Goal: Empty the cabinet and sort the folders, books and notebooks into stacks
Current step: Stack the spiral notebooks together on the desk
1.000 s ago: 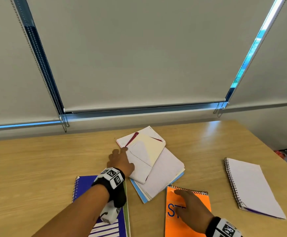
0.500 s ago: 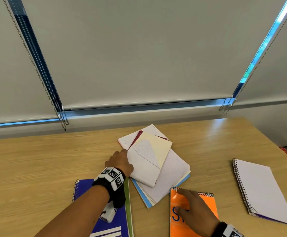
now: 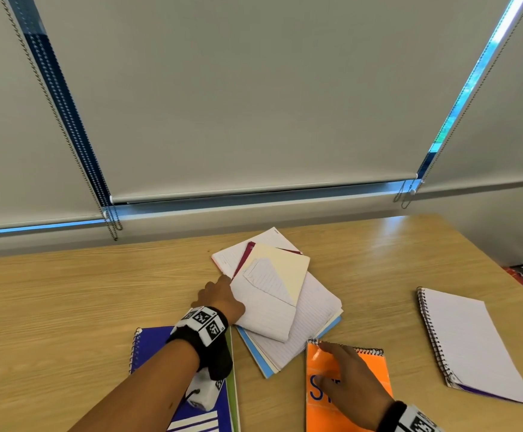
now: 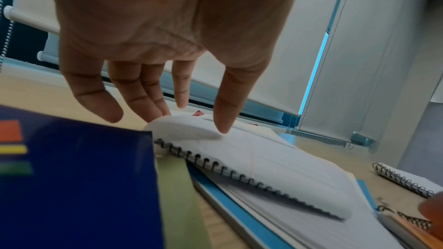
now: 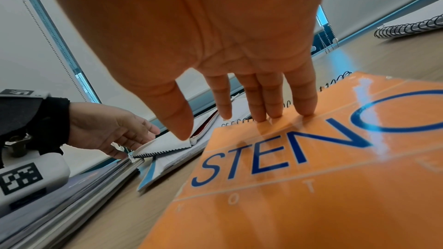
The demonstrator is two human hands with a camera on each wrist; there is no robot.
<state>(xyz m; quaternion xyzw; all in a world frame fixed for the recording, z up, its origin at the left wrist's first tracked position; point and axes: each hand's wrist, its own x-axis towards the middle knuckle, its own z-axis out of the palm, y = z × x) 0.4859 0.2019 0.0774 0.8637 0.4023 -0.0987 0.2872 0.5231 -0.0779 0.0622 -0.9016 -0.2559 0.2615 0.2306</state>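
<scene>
On the wooden desk (image 3: 67, 307), left hand (image 3: 219, 299) touches floppy loose-paged white notebooks (image 3: 285, 307); flat right hand (image 3: 350, 381) presses a slick orange steno pad (image 3: 375, 372). Grip spines.

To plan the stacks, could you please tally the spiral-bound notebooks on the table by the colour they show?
orange STENO notebook: 1
dark blue spiral notebook: 1
white-page spiral notebooks: 2, the middle pile's open notebook and the right-hand notebook
Total: 4
</scene>
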